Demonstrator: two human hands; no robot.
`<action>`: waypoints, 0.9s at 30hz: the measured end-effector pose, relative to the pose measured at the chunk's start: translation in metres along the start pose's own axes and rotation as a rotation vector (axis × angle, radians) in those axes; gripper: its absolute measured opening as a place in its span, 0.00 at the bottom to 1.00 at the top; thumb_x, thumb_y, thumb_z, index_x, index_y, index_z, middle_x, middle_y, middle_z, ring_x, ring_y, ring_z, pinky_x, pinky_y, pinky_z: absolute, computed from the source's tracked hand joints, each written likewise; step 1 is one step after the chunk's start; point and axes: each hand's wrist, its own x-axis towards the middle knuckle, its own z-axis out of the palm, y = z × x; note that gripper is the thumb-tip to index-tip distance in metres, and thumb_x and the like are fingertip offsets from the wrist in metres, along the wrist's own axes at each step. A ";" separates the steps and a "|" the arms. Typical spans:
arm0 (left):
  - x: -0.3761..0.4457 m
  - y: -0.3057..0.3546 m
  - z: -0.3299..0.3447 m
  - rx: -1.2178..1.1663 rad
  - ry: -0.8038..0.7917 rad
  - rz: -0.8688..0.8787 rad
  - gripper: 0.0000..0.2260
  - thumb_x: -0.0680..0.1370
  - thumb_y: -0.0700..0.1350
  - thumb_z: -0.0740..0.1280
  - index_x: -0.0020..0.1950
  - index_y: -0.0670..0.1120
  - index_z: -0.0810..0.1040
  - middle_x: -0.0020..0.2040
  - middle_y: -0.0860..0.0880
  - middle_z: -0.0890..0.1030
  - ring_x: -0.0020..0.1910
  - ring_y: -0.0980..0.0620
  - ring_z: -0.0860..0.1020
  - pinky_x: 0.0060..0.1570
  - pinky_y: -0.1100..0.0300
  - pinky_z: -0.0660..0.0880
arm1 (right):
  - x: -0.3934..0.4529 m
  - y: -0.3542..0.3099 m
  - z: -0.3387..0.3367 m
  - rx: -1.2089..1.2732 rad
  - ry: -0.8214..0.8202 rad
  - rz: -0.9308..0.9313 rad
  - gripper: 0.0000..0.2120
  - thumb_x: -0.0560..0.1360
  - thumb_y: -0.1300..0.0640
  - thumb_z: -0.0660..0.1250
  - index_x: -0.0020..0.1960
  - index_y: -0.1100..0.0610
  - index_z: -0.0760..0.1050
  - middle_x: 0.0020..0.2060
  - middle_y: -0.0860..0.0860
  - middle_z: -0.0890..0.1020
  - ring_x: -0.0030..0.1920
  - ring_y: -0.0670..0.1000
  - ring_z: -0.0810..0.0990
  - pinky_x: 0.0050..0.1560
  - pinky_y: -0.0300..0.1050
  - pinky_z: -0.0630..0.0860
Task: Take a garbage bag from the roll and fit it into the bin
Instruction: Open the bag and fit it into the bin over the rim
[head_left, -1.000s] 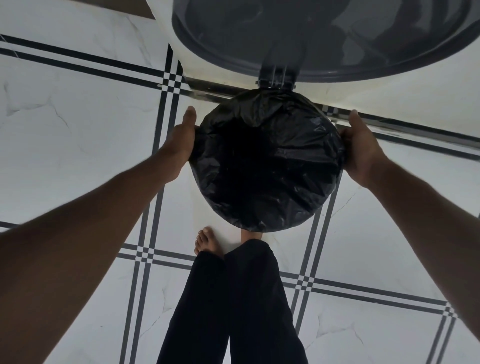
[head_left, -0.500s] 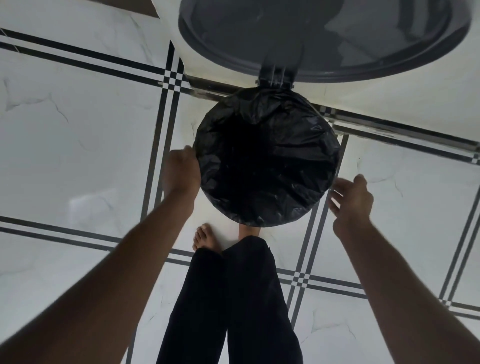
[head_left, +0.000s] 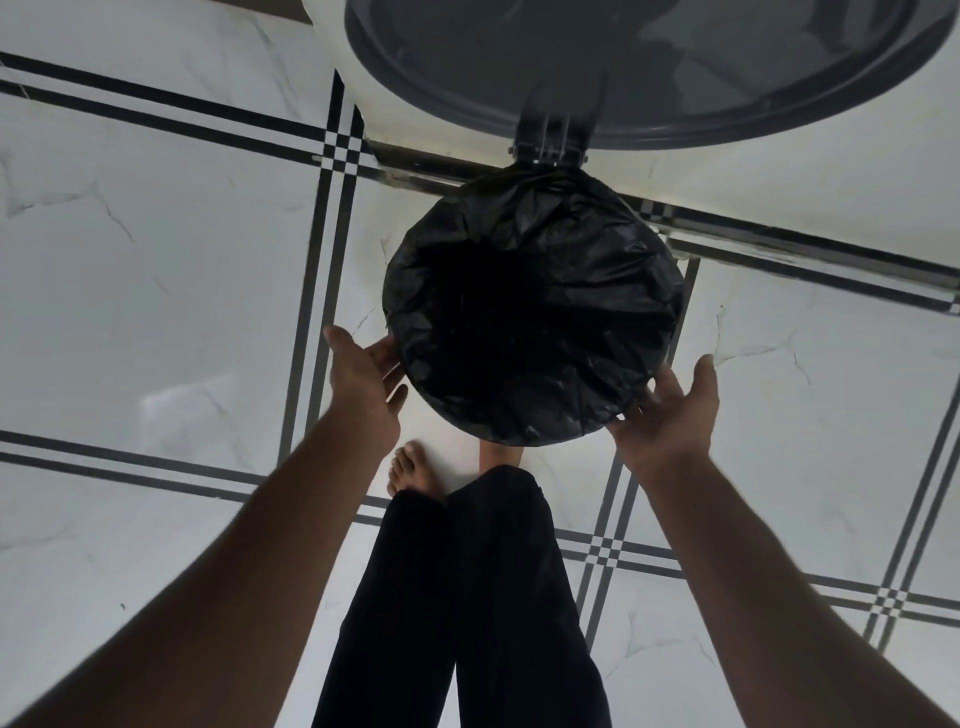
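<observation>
Lid (head_left: 644, 67) raised, bag (head_left: 530, 306) lining bin, tiled floor (head_left: 156, 291)

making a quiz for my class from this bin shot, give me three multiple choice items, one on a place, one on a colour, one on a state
1. Where do the two hands sit?
A. at the near rim of the bin, one each side
B. on the lid
C. on the floor

2. What colour is the garbage bag?
A. white
B. black
C. blue

3. How does the lid stand?
A. shut
B. taken off
C. swung up open

Key: 1 A, the left hand and right hand flank the bin's near rim. 2 B, the garbage bag over the rim is black. 3 C, the grey lid stands raised on its hinge.
</observation>
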 end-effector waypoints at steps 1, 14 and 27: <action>-0.001 -0.002 0.000 -0.005 -0.009 -0.010 0.34 0.81 0.65 0.43 0.65 0.44 0.78 0.62 0.47 0.81 0.65 0.49 0.76 0.73 0.52 0.65 | 0.001 0.001 0.000 0.020 0.001 0.001 0.28 0.78 0.35 0.59 0.61 0.56 0.81 0.61 0.55 0.81 0.62 0.57 0.80 0.65 0.59 0.75; -0.007 0.001 0.005 -0.061 -0.114 -0.038 0.32 0.80 0.67 0.45 0.70 0.48 0.72 0.69 0.42 0.75 0.67 0.42 0.74 0.69 0.40 0.68 | 0.004 0.026 -0.023 -0.071 0.056 0.158 0.30 0.78 0.34 0.57 0.67 0.56 0.73 0.64 0.58 0.78 0.64 0.61 0.77 0.66 0.67 0.72; -0.002 -0.019 -0.014 -0.018 -0.059 -0.042 0.28 0.82 0.63 0.47 0.57 0.44 0.78 0.54 0.47 0.83 0.58 0.49 0.80 0.68 0.50 0.71 | 0.000 0.031 -0.025 0.019 0.074 0.086 0.31 0.79 0.36 0.60 0.66 0.63 0.72 0.60 0.61 0.81 0.59 0.59 0.83 0.62 0.59 0.78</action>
